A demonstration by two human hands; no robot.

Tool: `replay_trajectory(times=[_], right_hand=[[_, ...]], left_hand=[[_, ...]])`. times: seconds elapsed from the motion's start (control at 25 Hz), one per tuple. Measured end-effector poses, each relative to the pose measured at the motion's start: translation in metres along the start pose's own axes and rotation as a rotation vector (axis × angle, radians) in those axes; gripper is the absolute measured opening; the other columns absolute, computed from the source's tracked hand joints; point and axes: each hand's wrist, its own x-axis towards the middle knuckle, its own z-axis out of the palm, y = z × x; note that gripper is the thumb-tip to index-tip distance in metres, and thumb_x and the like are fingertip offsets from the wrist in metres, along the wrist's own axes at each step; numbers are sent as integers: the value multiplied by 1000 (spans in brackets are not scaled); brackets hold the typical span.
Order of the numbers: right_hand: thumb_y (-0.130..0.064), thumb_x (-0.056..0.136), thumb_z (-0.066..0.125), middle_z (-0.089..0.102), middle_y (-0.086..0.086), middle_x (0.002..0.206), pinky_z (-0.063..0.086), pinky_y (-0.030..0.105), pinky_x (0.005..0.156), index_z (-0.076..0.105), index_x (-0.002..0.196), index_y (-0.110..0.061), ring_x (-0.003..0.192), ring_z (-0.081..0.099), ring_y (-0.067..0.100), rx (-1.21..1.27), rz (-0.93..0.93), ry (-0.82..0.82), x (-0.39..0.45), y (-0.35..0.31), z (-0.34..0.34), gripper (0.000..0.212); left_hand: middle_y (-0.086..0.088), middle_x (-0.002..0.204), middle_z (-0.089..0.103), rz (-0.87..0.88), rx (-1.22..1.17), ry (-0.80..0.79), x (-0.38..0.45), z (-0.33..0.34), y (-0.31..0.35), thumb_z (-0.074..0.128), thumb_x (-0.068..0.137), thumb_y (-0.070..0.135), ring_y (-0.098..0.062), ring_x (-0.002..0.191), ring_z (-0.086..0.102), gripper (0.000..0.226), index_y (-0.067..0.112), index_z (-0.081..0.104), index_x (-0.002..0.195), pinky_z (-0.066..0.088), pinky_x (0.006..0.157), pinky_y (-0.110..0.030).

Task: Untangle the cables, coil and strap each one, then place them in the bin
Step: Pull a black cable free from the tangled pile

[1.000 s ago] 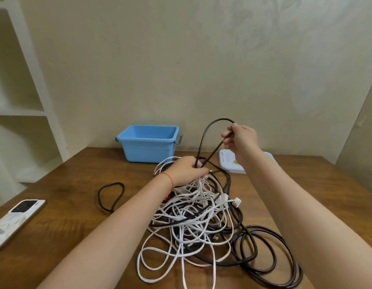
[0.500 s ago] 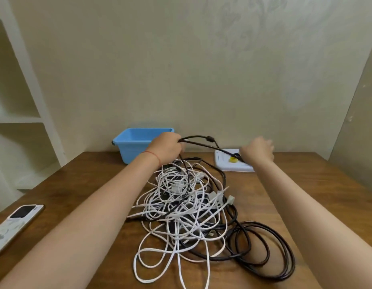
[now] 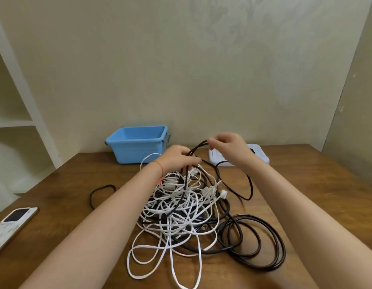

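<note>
Fingers (image 3: 212, 142) of our right hand (image 3: 228, 148) pinch a thin black round cable (image 3: 198, 146) at the top of a raised loop, above the far edge of the pile. Our left hand (image 3: 176, 158) sits just beside it, lower and to the left, with its fingers curled round the same black cable where the loop drops toward the heap. A thin red thread (image 3: 160, 165) circles the left wrist.

From the right hand's pinch we note the black cable running down and right in a wide arc (image 3: 248, 188) that rests on the brown wooden table (image 3: 306, 184).

Below both hands lies the tangled mass of flat white cables (image 3: 180, 211), piled at the table's centre and interlaced with black strands. Several white loops (image 3: 166, 265) spill toward the near edge. A small white connector (image 3: 223, 193) shows on the right side of the heap. Touching the pile on its near right side lie loose rings of thick black cable (image 3: 266, 243), flat on the wood.

We record a light blue rectangular plastic bin (image 3: 137, 146) at the far edge of the table, against the wall, left of the hands and apart from the pile. A white flat device (image 3: 258, 153) lies behind the right hand, partly hidden. A small black loop (image 3: 101, 195) lies alone left of the left forearm. A white handset with a dark screen (image 3: 13, 223) rests at the left edge. White shelving (image 3: 18, 122) stands beyond.
</note>
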Motion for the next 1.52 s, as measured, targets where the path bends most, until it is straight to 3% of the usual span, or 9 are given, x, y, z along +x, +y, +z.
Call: replay_trajectory(times=[0.16,0.32,0.56,0.8,0.92,1.04,1.16,1.36,1.52], right_hand=[[-28,100,45,47,9,75,32,32,63,65,90,7,72,43,21,37,103,72,8,9,-7,42],[-25,96,57,54,-3,71,34,27,57,64,90,-12,65,47,14,-149,65,-64,9,13,-8,16],[-19,92,52,51,3,75,35,31,62,67,81,-7,68,43,17,187,132,106,13,-3,-4,22],[-20,95,55,57,3,84,40,28,63,67,101,-7,74,50,16,171,-6,188,18,-19,-3,19],[-32,92,66,61,-1,75,49,27,59,67,100,-13,63,59,15,14,2,20,20,-20,4,21],[-22,86,69,67,2,74,53,29,62,67,92,-17,66,65,17,-233,38,-240,16,-9,22,8],[-13,87,61,67,4,87,47,26,57,64,100,-16,74,62,19,-283,70,-128,19,11,31,14],[-11,90,64,71,6,86,51,31,65,62,87,-13,78,65,24,-250,97,69,29,21,30,4],[-18,96,56,69,4,101,45,31,78,71,101,-20,96,60,25,-554,-76,-94,28,-10,43,15]], left_hand=[[2,82,67,-22,-102,-96,-4,-3,-26,68,88,47,-11,83,61,40,8,74,95,45,79,-25],[-6,92,74,56,-313,-31,-5,-10,-19,54,101,18,-16,89,71,20,5,69,103,54,90,-31],[3,66,48,93,-428,2,3,-24,16,58,97,22,-12,61,47,14,11,66,97,43,69,-32],[-8,75,67,98,-140,92,-7,-27,15,38,106,22,-19,71,65,30,7,64,103,55,74,-33],[2,49,38,78,-689,269,-11,-28,17,31,109,28,-14,41,47,29,12,50,93,54,50,-28],[5,43,30,-8,-1213,406,-10,-35,16,31,108,32,-9,32,29,31,17,44,84,36,39,-15],[5,39,28,-116,-1553,609,-11,-52,1,31,106,27,-10,29,26,30,17,42,81,31,38,-11],[3,53,45,-68,-1324,633,-22,-59,-11,37,102,29,-10,43,40,26,22,55,84,26,43,-20],[4,69,65,223,-640,480,-25,-44,8,45,104,21,-8,68,58,22,23,63,93,41,57,-18]])
